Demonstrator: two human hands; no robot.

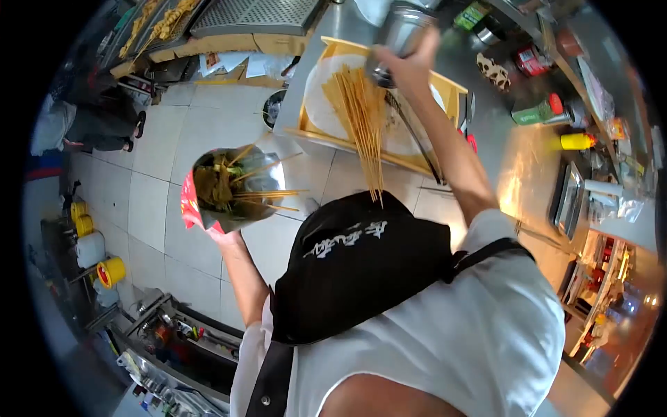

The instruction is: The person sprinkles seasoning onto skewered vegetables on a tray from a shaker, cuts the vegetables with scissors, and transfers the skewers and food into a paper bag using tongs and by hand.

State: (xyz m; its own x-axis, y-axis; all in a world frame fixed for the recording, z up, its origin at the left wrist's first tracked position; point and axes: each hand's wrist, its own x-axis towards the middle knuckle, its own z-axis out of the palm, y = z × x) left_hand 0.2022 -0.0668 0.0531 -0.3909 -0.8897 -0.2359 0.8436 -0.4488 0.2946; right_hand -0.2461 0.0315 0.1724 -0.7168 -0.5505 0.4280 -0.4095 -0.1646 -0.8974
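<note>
My left hand [226, 237] grips the bottom of a foil-lined bag [186, 200], red on the outside. Inside the bag lies dark, leafy-looking food [214, 182] on several wooden skewers, whose bare ends stick out to the right. My right hand [415, 61] is closed around a shaker [405, 33] with a metallic look, slightly smeared by motion. Below it stands a yellow-edged tray [450, 85] with a white round liner. A fanned bundle of seasoned-looking skewers [358, 104] lies across this tray, and beside it rest dark tongs [417, 135].
A perforated metal tray [251, 15] and skewered food [167, 24] sit at the upper left. On the right counter stand a green bottle with a red cap [536, 110] and a yellow bottle [578, 142]. Another person's legs [104, 125] show at far left, above yellow buckets [111, 272].
</note>
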